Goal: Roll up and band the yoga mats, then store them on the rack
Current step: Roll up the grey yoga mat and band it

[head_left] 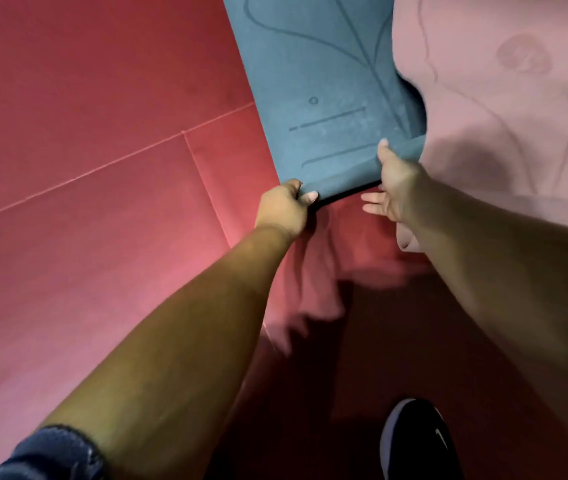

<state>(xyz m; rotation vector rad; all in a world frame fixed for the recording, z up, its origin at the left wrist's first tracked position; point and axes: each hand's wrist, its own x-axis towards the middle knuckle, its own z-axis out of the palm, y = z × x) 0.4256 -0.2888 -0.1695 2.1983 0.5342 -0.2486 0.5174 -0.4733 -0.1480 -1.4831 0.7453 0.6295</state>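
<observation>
A blue yoga mat (324, 81) with dark printed lines lies flat, stretching away from me toward the top of the view. My left hand (284, 209) pinches its near left corner, thumb on top. My right hand (395, 181) grips the near right corner, thumb on top and fingers underneath. The near edge is lifted slightly off the floor. A pink yoga mat (500, 98) lies to the right, its edge overlapping the blue mat's right side.
The floor is covered in red padded tiles (85, 150) with visible seams. My black shoe (414, 441) stands at the bottom right. A dark blue sleeve (50, 455) shows at the bottom left. No rack or bands are in view.
</observation>
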